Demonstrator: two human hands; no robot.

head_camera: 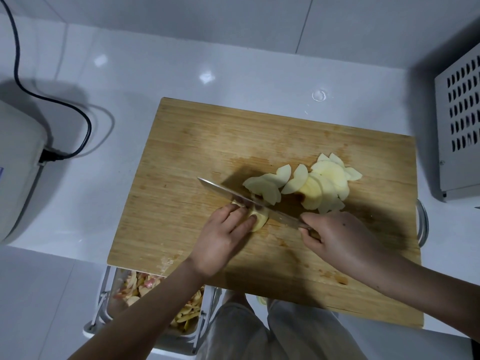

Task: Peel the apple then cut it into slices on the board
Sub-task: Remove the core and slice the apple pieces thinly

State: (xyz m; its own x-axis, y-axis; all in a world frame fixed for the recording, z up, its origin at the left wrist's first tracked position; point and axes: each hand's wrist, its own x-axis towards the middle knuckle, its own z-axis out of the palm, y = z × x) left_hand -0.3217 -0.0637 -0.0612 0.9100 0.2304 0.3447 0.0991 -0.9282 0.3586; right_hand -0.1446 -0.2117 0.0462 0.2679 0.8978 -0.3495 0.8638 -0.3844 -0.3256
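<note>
A wooden cutting board (197,152) lies on the white counter. Several pale peeled apple slices (306,183) are fanned out at its middle right. My left hand (220,235) holds down a small remaining piece of peeled apple (258,220) with curled fingertips. My right hand (335,235) grips the handle of a kitchen knife (233,193). The blade lies diagonally across the apple piece, right beside my left fingertips, with its tip pointing up-left.
A bin (155,289) with apple peels stands below the board's front left corner. A white appliance (18,162) with a black cable (78,113) sits at the left. A grey vented metal box (459,120) stands at the right. A metal handle (422,224) shows past the board's right edge.
</note>
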